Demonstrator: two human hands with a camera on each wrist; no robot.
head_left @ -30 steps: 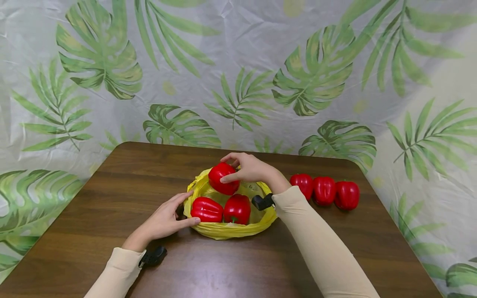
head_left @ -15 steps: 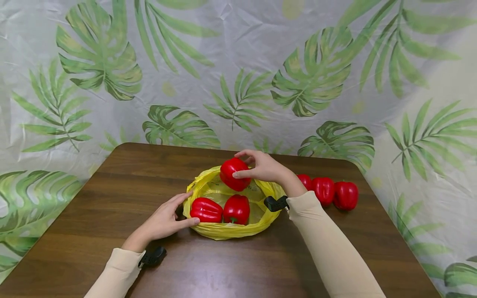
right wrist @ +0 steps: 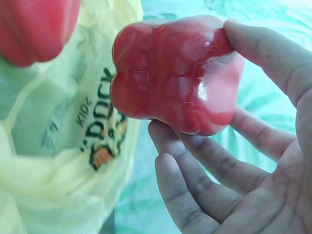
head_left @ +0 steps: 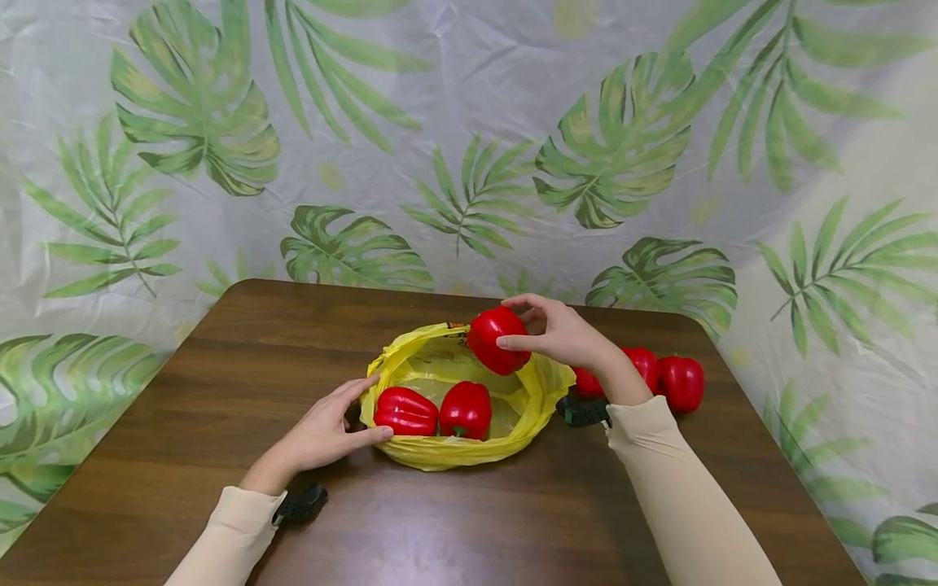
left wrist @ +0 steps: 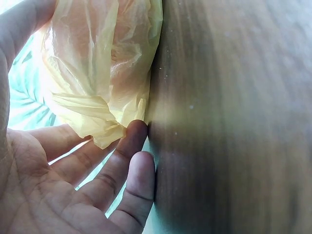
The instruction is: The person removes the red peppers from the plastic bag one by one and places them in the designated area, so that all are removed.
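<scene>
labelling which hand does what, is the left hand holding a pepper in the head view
No, the left hand touches the side of the yellow bag, while the right hand holds a red pepper.

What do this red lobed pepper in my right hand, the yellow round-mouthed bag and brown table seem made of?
The red lobed pepper: glossy, sharp highlights; could be moulded plastic or real skin.
The yellow bag: apparently thin plastic film, crinkled and translucent.
The brown table: semi-gloss wood or laminate, with streaky grain.
</scene>
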